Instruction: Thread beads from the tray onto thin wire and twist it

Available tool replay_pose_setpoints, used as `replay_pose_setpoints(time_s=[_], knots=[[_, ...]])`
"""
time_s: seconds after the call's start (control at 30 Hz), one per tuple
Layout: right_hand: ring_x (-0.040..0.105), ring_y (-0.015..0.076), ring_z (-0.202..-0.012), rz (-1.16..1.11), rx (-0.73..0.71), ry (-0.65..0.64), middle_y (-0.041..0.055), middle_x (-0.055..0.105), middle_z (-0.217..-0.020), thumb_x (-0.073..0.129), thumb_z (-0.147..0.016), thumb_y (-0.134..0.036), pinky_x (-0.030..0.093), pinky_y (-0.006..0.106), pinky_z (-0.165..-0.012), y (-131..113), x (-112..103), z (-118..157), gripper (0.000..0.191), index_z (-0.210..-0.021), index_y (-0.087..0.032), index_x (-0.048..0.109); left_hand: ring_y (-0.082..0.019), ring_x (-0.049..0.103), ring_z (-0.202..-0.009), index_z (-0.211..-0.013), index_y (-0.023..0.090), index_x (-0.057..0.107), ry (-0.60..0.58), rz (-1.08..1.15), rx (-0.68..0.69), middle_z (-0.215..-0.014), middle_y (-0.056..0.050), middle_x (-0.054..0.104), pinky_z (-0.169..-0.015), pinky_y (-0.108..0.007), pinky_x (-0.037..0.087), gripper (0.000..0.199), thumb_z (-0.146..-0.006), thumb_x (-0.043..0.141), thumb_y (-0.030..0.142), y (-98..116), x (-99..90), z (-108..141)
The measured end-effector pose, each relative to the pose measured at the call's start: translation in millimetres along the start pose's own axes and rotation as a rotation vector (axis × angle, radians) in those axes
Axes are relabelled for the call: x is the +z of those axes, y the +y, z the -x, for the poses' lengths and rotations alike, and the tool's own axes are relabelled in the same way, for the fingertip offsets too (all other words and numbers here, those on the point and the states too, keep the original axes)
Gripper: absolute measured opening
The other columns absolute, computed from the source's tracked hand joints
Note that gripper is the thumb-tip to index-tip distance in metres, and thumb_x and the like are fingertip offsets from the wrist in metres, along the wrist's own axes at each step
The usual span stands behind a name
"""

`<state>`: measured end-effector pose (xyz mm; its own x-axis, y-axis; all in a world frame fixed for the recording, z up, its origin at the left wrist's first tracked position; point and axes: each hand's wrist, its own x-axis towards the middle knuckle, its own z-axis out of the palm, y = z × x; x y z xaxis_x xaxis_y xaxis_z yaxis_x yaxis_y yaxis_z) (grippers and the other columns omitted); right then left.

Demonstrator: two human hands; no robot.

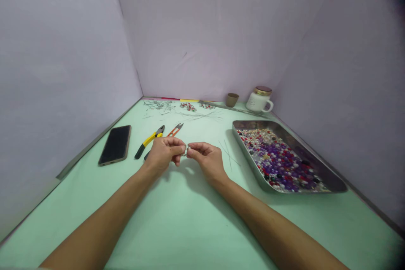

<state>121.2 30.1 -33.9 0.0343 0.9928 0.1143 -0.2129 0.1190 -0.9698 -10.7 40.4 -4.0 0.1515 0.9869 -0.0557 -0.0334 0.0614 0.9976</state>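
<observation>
Between my fingertips, near the middle of the green table, is a small beaded piece [187, 150], partly hidden by the fingers. My left hand [166, 152] pinches its left side, thumb against the forefinger. From the right, my right hand [207, 160] pinches the other side of it. Yellow-and-black pliers [148, 140] lie just left of my left hand. Behind that hand, orange-handled snips [175, 130] are partly covered. A metal tray [253, 168] of purple, red, white and black beads stands to the right.
A phone [115, 145] lies at the left. Wire scraps [160, 105], beaded pieces [188, 107], a small brown cup [232, 100] and a lidded white mug [257, 101] are at the back. Thin wires [228, 154] lie beside the tray. Pale walls [205, 29] enclose the table.
</observation>
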Motion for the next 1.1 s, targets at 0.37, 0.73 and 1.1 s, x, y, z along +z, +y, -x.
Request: replay_pose_setpoints(time_s=[0.37,0.73,1.1], knots=[[0.059,0.0137,-0.060,0.078,-0.026,-0.033,0.0032,0.066,-0.065,0.066,-0.057,-0.020,0.047,0.027,-0.061,4.8,-2.1,-2.6,0.012,-0.068,-0.015,0.066,-0.005,0.043,-0.035,-0.061,0.011,0.058,-0.023,-0.095,0.070,-0.047,0.003,0.050,-0.034,-0.020,0.039,0.005,-0.058,0.060,0.015,-2.7,-0.5,-0.4],[0.058,0.0126,-0.061,0.007,-0.053,0.045,0.0015,0.063,-0.068,0.062,-0.061,-0.019,0.047,0.027,-0.062,6.7,2.3,2.3,0.013,-0.073,-0.015,0.063,-0.006,0.040,-0.034,-0.063,0.011,0.059,-0.022,-0.143,0.088,-0.041,0.005,0.047,-0.035,-0.020,0.038,0.005,-0.060,0.056,0.015,2.3,3.5,4.4],[0.058,0.0133,-0.062,0.047,-0.083,0.036,0.0015,0.064,-0.071,0.062,-0.062,-0.023,0.047,0.028,-0.063,8.3,0.2,1.3,0.013,-0.073,-0.017,0.062,-0.005,0.040,-0.033,-0.059,0.012,0.059,0.010,-0.198,0.092,-0.035,0.006,0.046,-0.037,-0.019,0.037,0.004,-0.057,0.056,0.013,9.9,7.5,6.7]])
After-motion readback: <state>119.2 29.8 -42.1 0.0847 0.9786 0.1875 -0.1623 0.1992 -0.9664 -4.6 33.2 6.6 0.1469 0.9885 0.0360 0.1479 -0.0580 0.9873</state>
